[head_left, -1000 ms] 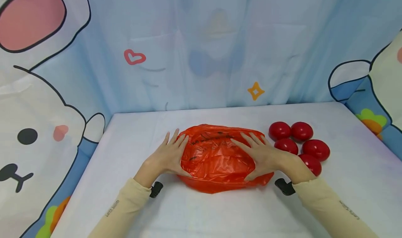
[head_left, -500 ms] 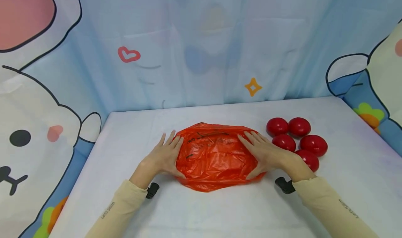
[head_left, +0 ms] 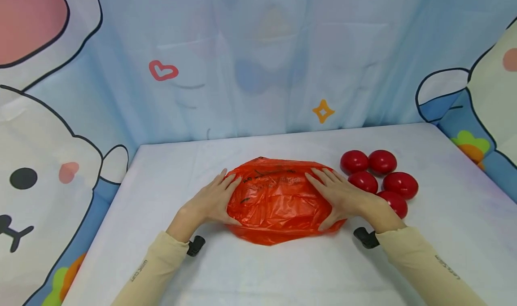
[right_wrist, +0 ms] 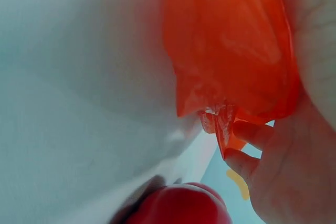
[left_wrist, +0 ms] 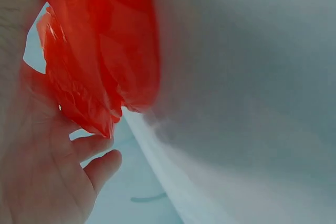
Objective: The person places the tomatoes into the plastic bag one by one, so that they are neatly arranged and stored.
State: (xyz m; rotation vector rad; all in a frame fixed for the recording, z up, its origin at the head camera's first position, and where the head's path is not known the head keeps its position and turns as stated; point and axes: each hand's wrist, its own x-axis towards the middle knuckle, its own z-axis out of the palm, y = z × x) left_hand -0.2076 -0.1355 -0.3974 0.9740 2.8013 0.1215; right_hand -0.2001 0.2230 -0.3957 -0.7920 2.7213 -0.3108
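A crinkled red-orange plastic bag (head_left: 278, 198) with dark print lies bulging on the table in the head view. My left hand (head_left: 214, 200) rests against its left side, fingers spread and the thumb along the near edge. On the opposite side my right hand (head_left: 341, 196) touches the bag with spread fingers. In the left wrist view, folds of the bag (left_wrist: 121, 40) hang by the left palm. The right wrist view has the bag (right_wrist: 226, 45) against the right hand (right_wrist: 294, 166). What is inside the bag is hidden.
Several shiny red ball-like objects (head_left: 400, 185) sit clustered just right of my right hand. The table (head_left: 262, 274) has a white cloth. A printed blue curtain (head_left: 262, 72) stands behind its far edge.
Both hands stay on the sides of the bag; my left fingers have shifted slightly onto it. The whole head view has drifted a little, carrying the bag and red objects slightly leftward and up.
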